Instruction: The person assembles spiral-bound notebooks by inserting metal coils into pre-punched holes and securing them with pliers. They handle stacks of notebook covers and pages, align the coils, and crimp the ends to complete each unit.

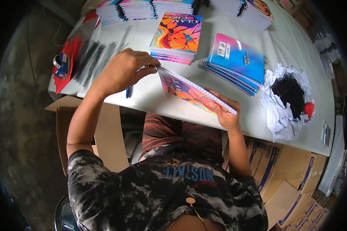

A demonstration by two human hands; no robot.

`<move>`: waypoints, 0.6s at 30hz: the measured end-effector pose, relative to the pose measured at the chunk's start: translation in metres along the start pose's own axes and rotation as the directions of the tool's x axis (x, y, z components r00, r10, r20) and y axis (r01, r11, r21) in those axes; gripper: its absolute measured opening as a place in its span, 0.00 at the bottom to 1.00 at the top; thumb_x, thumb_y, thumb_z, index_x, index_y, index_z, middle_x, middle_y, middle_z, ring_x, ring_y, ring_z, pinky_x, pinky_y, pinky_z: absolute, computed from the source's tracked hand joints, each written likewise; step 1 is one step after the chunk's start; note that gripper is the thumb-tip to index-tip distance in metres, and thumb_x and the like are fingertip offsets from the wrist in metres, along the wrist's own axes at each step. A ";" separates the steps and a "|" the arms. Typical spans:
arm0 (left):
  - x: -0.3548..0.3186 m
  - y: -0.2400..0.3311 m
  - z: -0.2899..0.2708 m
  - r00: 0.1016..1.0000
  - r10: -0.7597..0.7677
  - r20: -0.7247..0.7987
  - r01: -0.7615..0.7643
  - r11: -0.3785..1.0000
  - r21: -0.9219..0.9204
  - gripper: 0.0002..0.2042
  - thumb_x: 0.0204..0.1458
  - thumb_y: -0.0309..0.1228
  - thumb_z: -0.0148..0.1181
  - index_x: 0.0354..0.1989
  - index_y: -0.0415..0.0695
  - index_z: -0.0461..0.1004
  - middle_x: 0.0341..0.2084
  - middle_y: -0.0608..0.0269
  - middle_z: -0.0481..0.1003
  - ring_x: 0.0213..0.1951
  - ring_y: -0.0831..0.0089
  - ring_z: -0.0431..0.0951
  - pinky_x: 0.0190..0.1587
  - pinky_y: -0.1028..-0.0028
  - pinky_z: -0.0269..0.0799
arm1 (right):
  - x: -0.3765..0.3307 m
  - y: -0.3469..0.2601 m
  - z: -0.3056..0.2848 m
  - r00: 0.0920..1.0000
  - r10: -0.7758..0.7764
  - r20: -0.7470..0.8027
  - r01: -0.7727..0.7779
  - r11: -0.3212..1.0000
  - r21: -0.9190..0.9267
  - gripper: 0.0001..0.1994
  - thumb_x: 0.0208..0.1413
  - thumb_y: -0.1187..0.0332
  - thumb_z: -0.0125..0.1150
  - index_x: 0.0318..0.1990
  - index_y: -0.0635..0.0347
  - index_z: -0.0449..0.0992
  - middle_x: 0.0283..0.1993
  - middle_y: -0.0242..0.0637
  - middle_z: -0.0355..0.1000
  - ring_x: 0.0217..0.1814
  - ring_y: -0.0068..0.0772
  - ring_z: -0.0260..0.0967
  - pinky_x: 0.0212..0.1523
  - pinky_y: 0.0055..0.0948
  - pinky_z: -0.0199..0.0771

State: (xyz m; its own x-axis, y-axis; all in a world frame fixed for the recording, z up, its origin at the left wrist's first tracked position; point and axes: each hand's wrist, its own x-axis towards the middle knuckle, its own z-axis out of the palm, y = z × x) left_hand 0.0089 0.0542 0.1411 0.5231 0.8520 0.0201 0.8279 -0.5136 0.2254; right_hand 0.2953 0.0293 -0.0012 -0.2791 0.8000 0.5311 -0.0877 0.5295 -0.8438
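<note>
the left hand (137, 65) has its grip closed at the far left corner of a notebook (189, 94), thumb and forefinger pinching the end of a dark coil (157, 67) there. the right hand (227, 114) grips the notebook's other end, closed around it near the lower right corner. the notebook is held on a slant over the near part of the counter (144, 94), its bright orange and purple cover facing the person and its pale upper edge running down from the left hand to the right. just beyond it stands a stack of orange-covered books (177, 34), and to the right of that a fanned stack of blue and pink notebooks (235, 61) with dark coils along their edges. farther right, crumpled white paper (275, 113) holds a black tangle (289, 94), with a small red thing (309, 109) beside it. left of the notebook, a blue pen (128, 92) lies near the counter's front edge, and loose coils (92, 61) lie in rows next to red sheets (60, 85), where a blue tape dispenser (61, 68) rests. more stacked notebooks (137, 11) line the far side.
</note>
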 end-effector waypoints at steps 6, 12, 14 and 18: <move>0.007 -0.003 0.001 0.995 0.103 0.003 -0.103 0.991 0.081 0.15 0.42 0.30 0.63 0.41 0.44 0.73 0.40 0.60 0.73 0.41 0.62 0.72 0.45 0.67 0.65 | 0.003 -0.010 0.001 0.996 0.048 0.075 -0.042 0.996 -0.079 0.14 0.47 0.80 0.58 0.44 0.68 0.74 0.42 0.45 0.75 0.41 0.34 0.75 0.41 0.26 0.74; 0.004 -0.015 0.063 0.725 0.298 -0.621 0.030 0.887 0.462 0.48 0.36 0.63 0.55 0.61 0.42 0.52 0.61 0.44 0.50 0.62 0.44 0.47 0.60 0.46 0.40 | 0.001 -0.007 0.012 0.972 -0.233 0.021 0.226 0.912 -0.342 0.14 0.46 0.81 0.55 0.43 0.68 0.75 0.40 0.46 0.75 0.40 0.37 0.76 0.41 0.26 0.74; -0.022 -0.030 0.138 0.823 0.275 -0.497 -0.047 0.905 0.422 0.51 0.38 0.69 0.46 0.62 0.36 0.49 0.61 0.36 0.47 0.64 0.41 0.40 0.59 0.41 0.33 | -0.003 -0.004 0.017 0.978 -0.207 -0.019 0.189 0.923 -0.335 0.14 0.46 0.80 0.55 0.43 0.68 0.75 0.40 0.45 0.75 0.40 0.38 0.76 0.41 0.26 0.74; -0.025 -0.021 0.129 0.540 0.501 -0.677 -0.063 0.825 0.561 0.51 0.43 0.67 0.44 0.62 0.30 0.46 0.60 0.32 0.47 0.63 0.40 0.43 0.59 0.39 0.29 | -0.007 -0.005 0.024 0.962 -0.269 0.032 0.261 0.886 -0.382 0.13 0.47 0.78 0.55 0.42 0.69 0.75 0.40 0.47 0.75 0.39 0.39 0.76 0.39 0.27 0.74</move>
State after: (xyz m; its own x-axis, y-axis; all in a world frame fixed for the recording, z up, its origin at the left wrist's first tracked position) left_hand 0.0047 0.0303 0.0100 0.5601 0.2709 0.7828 0.7640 -0.5342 -0.3618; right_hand 0.2753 0.0140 -0.0028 -0.2757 0.6183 0.7360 0.2149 0.7860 -0.5797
